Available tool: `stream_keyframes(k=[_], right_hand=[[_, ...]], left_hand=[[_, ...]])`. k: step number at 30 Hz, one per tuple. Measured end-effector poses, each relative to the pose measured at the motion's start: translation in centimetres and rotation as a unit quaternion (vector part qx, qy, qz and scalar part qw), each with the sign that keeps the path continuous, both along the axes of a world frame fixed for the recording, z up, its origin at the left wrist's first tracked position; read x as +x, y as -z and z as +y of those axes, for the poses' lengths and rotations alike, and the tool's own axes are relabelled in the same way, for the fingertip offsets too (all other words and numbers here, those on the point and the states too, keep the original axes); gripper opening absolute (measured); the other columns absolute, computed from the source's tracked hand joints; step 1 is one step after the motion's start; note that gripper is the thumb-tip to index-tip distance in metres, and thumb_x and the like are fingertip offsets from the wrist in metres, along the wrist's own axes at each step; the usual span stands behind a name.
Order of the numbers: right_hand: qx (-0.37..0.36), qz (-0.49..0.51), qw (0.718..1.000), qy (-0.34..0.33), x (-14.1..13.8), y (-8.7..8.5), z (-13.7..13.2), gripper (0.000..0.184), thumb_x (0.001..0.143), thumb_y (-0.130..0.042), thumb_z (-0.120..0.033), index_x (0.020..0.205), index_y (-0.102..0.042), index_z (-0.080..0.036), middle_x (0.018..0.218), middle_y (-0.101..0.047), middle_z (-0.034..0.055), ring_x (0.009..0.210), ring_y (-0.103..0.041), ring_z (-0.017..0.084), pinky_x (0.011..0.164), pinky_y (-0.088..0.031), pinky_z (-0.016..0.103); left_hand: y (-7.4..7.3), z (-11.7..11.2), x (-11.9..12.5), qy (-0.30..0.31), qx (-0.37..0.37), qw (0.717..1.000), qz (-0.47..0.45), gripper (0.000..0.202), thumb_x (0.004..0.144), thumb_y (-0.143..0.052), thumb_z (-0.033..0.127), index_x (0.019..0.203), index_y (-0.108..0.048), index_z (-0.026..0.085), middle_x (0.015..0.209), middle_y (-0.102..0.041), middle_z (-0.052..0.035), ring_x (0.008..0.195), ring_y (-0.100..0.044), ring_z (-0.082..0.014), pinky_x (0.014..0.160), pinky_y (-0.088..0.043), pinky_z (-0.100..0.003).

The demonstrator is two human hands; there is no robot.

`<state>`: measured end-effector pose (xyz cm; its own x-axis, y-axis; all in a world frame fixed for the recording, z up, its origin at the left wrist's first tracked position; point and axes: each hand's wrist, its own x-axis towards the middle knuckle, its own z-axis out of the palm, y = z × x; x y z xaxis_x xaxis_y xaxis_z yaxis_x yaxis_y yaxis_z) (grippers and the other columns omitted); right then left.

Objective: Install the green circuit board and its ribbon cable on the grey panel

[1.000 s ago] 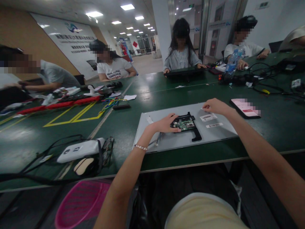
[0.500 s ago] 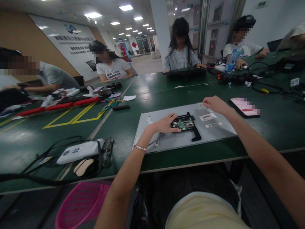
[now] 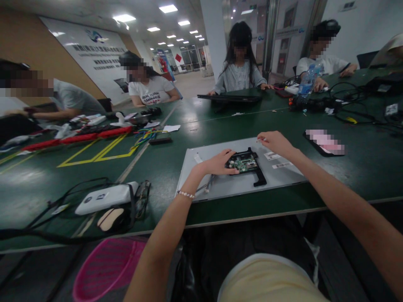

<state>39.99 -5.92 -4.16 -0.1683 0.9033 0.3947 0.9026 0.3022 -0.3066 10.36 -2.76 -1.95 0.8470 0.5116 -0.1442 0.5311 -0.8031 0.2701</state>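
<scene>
A flat grey metal-backed panel [image 3: 217,188] lies on the green table in front of me. On it sits a green circuit board [image 3: 247,163] in a black plastic bracket [image 3: 260,177]. My left hand [image 3: 217,163] grips the board's left side, thumb at the near edge and fingers at the far edge. Thin grey wires [image 3: 208,184] run out from under that hand. Over the panel's far right part, my right hand [image 3: 275,141] is closed in a pinch; whatever is between its fingertips is too small to name. White labels [image 3: 281,165] show on the panel beneath the right wrist.
A phone [image 3: 324,141] lies right of the panel. To the left are a white box-shaped device [image 3: 105,198], a mouse [image 3: 111,219] and black cables. Co-workers sit around the table, one behind a black flat screen [image 3: 229,99]. A pink basket [image 3: 107,268] stands below the table edge.
My right hand has moved left along the panel's far edge, closer to the circuit board. My left hand has stayed put. The co-worker opposite has tilted and shifted the black screen to the left.
</scene>
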Motion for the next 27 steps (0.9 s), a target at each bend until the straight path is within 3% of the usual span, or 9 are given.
stream_keyframes(k=[9,16,27], right_hand=[[0.027,0.009,0.998,-0.053,-2.7,0.6,-0.5,0.025,0.086,-0.052,-0.016,0.107,-0.066,-0.016,0.100,-0.069,0.0085,0.089,-0.062,0.021,0.080,-0.046,0.031],[0.041,0.023,0.996,-0.079,-4.8,0.7,-0.2,0.022,0.088,-0.050,-0.015,0.098,-0.069,-0.018,0.099,-0.067,0.0086,0.096,-0.059,0.022,0.086,-0.043,0.032],[0.041,0.008,0.994,-0.104,-7.9,0.8,1.0,0.024,0.092,-0.049,-0.017,0.102,-0.071,-0.018,0.098,-0.064,0.0098,0.095,-0.057,0.021,0.086,-0.043,0.032]], left_hand=[[0.3,0.2,0.0,-0.022,0.003,1.000,0.001,0.109,0.073,-0.048,0.075,0.149,-0.002,0.013,0.156,-0.012,-0.0177,0.142,-0.019,-0.0308,0.113,-0.021,-0.037],[0.5,0.3,0.1,-0.017,0.000,1.000,-0.003,0.108,0.073,-0.050,0.074,0.149,-0.004,0.013,0.155,-0.015,-0.0178,0.142,-0.019,-0.0313,0.113,-0.022,-0.039],[0.2,0.1,-0.1,-0.012,0.004,1.000,-0.015,0.109,0.073,-0.052,0.073,0.149,-0.003,0.012,0.154,-0.018,-0.0186,0.141,-0.023,-0.0302,0.113,-0.023,-0.037]])
